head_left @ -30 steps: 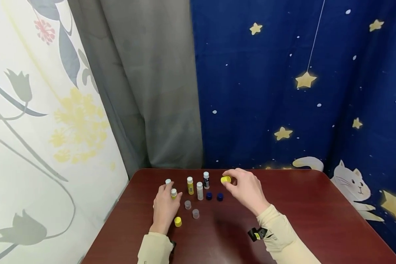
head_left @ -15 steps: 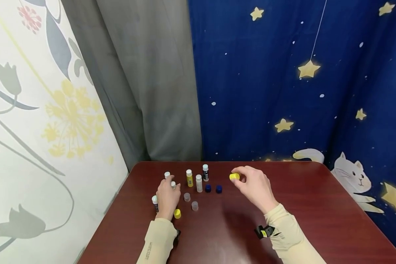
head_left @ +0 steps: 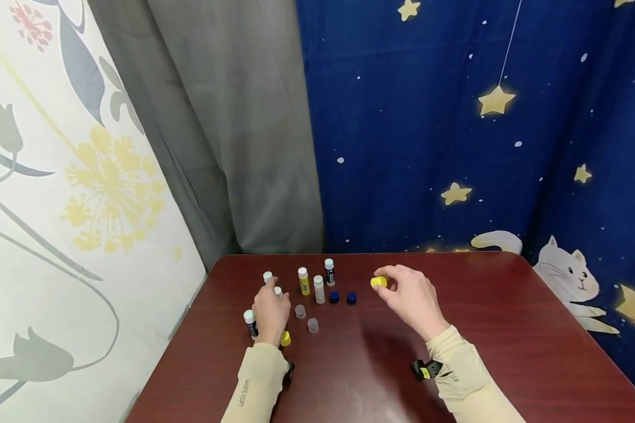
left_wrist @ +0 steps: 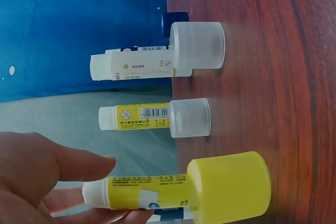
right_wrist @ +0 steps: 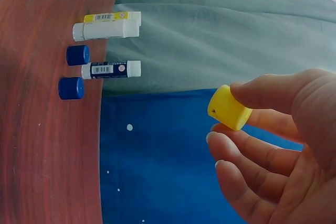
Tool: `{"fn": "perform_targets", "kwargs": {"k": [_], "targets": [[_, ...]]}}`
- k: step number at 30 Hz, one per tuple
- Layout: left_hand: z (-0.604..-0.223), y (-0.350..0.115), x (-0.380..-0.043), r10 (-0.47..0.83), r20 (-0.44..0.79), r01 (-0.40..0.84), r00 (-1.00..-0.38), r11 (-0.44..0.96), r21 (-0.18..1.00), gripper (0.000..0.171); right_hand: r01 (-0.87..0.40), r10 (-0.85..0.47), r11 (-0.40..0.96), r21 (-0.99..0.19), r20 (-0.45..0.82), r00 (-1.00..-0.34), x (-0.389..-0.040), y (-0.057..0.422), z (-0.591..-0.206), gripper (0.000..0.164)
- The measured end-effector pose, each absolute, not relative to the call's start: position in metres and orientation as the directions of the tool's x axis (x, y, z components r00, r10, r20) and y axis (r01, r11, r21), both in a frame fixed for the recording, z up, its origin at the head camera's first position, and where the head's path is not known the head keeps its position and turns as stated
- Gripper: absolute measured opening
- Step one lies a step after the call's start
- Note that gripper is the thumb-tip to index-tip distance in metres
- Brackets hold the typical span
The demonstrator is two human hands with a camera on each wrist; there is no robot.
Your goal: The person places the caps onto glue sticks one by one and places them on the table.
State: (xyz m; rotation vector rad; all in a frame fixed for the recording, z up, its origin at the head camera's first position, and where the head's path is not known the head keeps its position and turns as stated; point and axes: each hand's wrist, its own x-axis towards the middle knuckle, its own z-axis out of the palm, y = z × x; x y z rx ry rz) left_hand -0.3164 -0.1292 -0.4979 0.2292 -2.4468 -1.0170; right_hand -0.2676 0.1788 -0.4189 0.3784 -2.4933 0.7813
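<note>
My right hand point(head_left: 414, 298) pinches a yellow glue stick cap point(right_wrist: 229, 107) between thumb and fingers, raised over the table's far side. My left hand point(head_left: 271, 311) is around a yellow glue stick point(left_wrist: 149, 192) with a white top. In the left wrist view its thumb stands apart from that stick, and its fingers lie along the other side, partly hidden. Another white-topped stick point(head_left: 267, 277) stands just beyond the left fingers. Beside the left wrist is a dark blue glue stick point(head_left: 251, 324). A second yellow cap point(left_wrist: 231, 187) sits close to that wrist.
Upright in the middle stand a yellow glue stick point(head_left: 304, 282), a white one point(head_left: 319, 290) and a navy one point(head_left: 330, 272). Two clear caps point(head_left: 313, 325) and two blue caps point(head_left: 351, 298) lie near them. Curtains point(head_left: 264, 147) hang behind the dark red table point(head_left: 349, 376).
The right hand has moved a little to the right with the yellow cap. My left thumb and fingers stay around the yellow glue stick, while the dark blue stick beside the wrist has come into view.
</note>
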Motion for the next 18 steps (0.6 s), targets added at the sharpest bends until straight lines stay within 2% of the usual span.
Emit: {"fn": "perform_targets", "kwargs": {"k": [5,11,18], "targets": [[-0.5001,-0.1285,-0.3158,-0.357,0.372,0.014,-0.857,0.705,0.709,0.048,-0.397,-0.112,0.795,-0.459,0.531,-0.840,-0.2668,0.1799,-0.4210,0.020],[-0.5011,-0.1265,-0.3130,-0.395,0.366,-0.011,-0.843,0.693,0.721,0.039,-0.388,-0.103,0.794,-0.468,0.525,-0.845,-0.2654,0.1811,-0.4211,0.019],[-0.5021,-0.1259,-0.3120,-0.432,0.317,-0.068,-0.844,0.673,0.736,0.036,-0.385,-0.096,0.792,-0.474,0.526,-0.845,-0.2631,0.1813,-0.4232,0.019]]}}
